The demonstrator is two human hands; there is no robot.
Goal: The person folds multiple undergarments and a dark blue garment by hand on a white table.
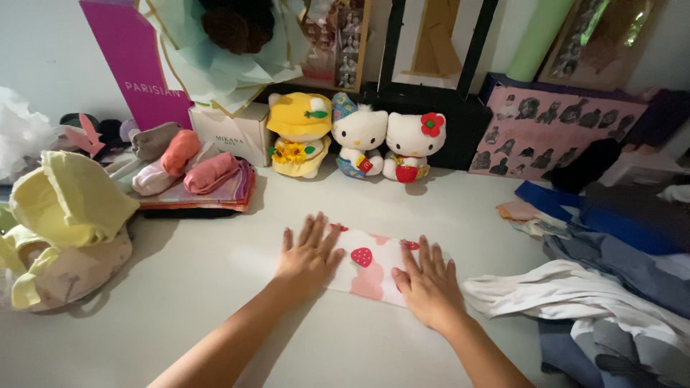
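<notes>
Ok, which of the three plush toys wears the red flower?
The rightmost white plush, nearest the black frame; the middle plush has a patterned hat, and the left plush is yellow.

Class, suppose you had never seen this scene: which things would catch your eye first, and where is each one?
First come the two hands: the left hand and right hand press flat on a small white cloth with red strawberries at the middle of the pale table. Behind them, three plush toys stand in a row against the back. A bright magenta box stands upright at the upper left.
</notes>
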